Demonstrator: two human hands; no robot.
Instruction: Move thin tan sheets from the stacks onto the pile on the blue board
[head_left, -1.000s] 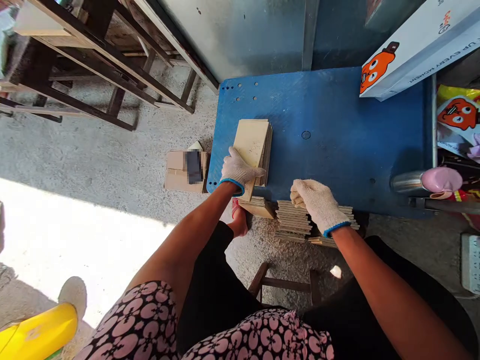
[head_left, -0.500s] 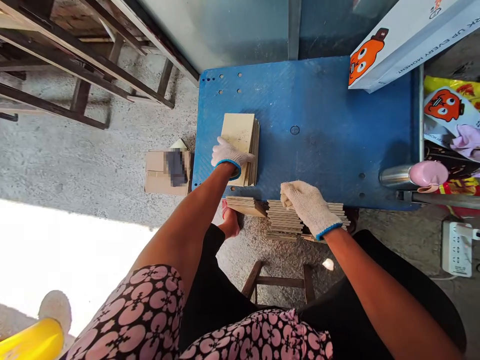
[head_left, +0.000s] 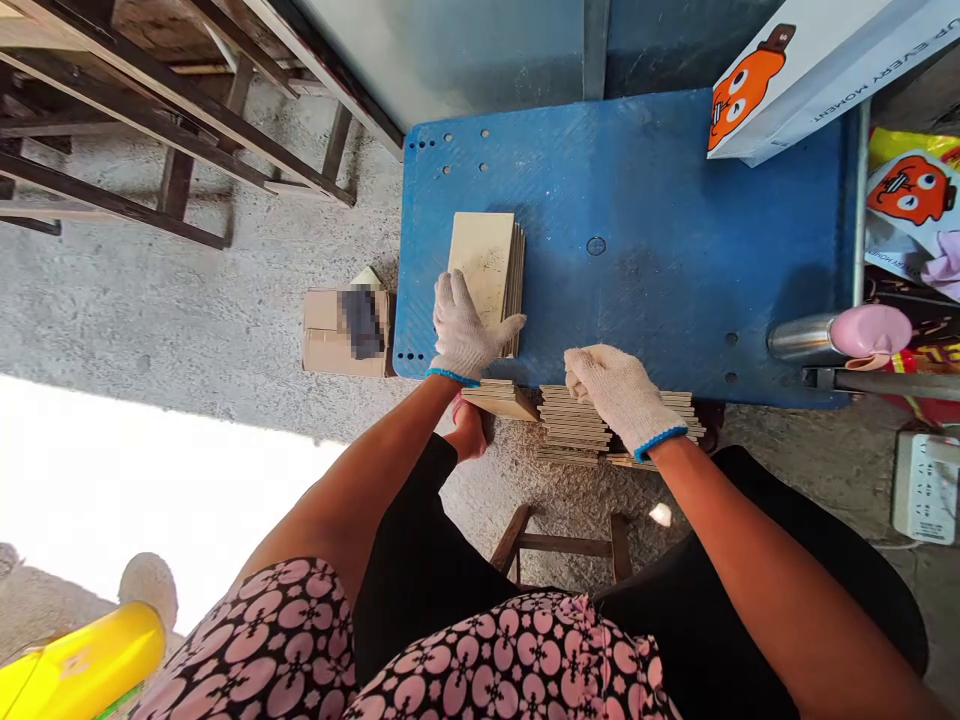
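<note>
Gripping low tiles (head_left: 574, 425), right hand (head_left: 619, 395) clenched; left hand (head_left: 463, 330) open (gloved) on upper tiles (head_left: 484, 270).

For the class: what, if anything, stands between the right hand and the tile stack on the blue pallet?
Nothing visible stands in the way. Between the right hand and the tile stack lies only the bare surface of the blue pallet. The left hand is at the stack's near corner, not on the side facing the right hand.
</note>
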